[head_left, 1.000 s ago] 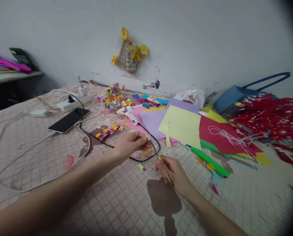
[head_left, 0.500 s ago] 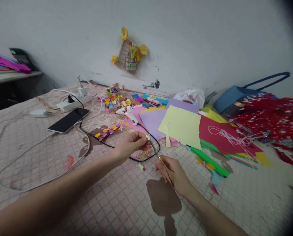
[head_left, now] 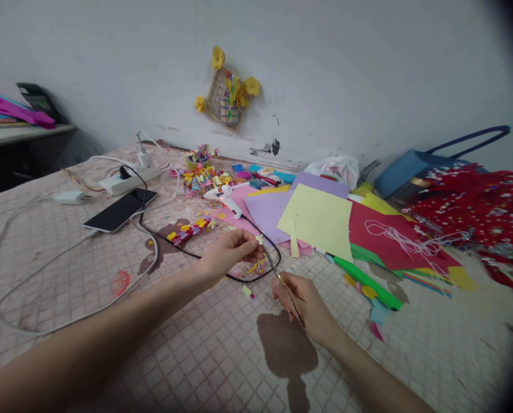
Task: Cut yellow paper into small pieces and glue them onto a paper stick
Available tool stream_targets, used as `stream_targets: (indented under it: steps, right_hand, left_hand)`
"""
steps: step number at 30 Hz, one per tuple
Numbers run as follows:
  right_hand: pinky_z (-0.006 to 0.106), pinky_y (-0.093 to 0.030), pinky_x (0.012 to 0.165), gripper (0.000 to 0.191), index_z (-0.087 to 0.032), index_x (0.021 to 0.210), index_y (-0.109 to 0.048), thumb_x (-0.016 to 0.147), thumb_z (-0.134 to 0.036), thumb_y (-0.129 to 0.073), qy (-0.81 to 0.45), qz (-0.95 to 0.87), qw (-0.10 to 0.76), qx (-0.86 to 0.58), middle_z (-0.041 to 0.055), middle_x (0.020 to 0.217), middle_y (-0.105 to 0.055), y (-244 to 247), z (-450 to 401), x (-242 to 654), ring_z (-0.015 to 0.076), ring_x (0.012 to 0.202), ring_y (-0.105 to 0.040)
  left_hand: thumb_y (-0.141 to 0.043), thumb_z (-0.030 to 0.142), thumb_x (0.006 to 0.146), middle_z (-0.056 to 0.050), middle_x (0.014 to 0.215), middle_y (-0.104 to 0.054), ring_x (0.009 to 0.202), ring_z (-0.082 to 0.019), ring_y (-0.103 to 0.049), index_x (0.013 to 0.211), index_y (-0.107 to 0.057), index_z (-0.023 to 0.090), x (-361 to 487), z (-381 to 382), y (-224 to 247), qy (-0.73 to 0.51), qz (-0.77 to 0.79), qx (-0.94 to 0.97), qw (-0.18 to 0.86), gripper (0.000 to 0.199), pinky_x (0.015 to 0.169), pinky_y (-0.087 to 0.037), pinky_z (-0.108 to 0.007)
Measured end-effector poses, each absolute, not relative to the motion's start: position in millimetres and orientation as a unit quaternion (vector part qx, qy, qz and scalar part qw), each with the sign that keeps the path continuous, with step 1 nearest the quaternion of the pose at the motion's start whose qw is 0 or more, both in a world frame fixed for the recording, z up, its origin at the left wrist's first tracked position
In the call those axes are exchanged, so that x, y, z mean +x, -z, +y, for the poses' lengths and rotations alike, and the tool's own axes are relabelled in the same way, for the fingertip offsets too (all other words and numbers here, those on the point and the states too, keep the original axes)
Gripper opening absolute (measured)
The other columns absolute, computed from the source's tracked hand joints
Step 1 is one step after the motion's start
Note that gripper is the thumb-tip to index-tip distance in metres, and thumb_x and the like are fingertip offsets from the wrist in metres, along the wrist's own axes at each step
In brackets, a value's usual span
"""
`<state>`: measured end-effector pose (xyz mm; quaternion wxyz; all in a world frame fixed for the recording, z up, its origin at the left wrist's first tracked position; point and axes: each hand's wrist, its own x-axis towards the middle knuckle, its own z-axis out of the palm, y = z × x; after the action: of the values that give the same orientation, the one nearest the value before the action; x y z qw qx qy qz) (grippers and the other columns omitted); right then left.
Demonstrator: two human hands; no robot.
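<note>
My left hand (head_left: 233, 252) pinches a small pale-yellow paper piece (head_left: 259, 239) between thumb and fingertips. Thin scissors (head_left: 278, 276) with a gold-coloured joint are held in my right hand (head_left: 302, 301), fingers curled round the handles. Their tip points up and left and meets the paper piece; whether the blades are parted is too small to tell. Beneath my left hand lie yellow and pink scraps (head_left: 256, 267) inside a black cable loop. Beyond my hands is a pale-yellow sheet (head_left: 319, 221) with a narrow strip (head_left: 294, 238) at its left.
A white glue gun (head_left: 228, 201) lies behind my left hand, its black cable looping round it. At the left are a phone (head_left: 121, 211) and a power strip (head_left: 129, 179). Coloured sheets, a green roll (head_left: 368, 283) and red tinsel-like stems (head_left: 475, 206) lie to the right.
</note>
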<state>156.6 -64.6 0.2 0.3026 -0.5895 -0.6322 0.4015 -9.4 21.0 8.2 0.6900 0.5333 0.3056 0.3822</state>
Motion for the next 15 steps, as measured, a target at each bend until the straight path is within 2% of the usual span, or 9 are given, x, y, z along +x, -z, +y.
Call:
stream_targets:
  steps: [15]
  right_hand:
    - [0.021, -0.026, 0.041, 0.041, -0.019, 0.057, -0.038, 0.084, -0.050, -0.039, -0.371, -0.658, 0.293, -0.586, -0.0052, 0.049, -0.035, -3.2, -64.0, 157.0, 0.0088, 0.043, -0.035]
  left_hand:
    - [-0.062, 0.035, 0.073, -0.002, 0.070, -0.061, 0.065, -0.011, -0.060, 0.074, -0.049, 0.013, -10.3, 22.9, -9.6, -0.380, 0.316, 0.539, 0.682, 0.025, 0.063, -0.046, -0.024]
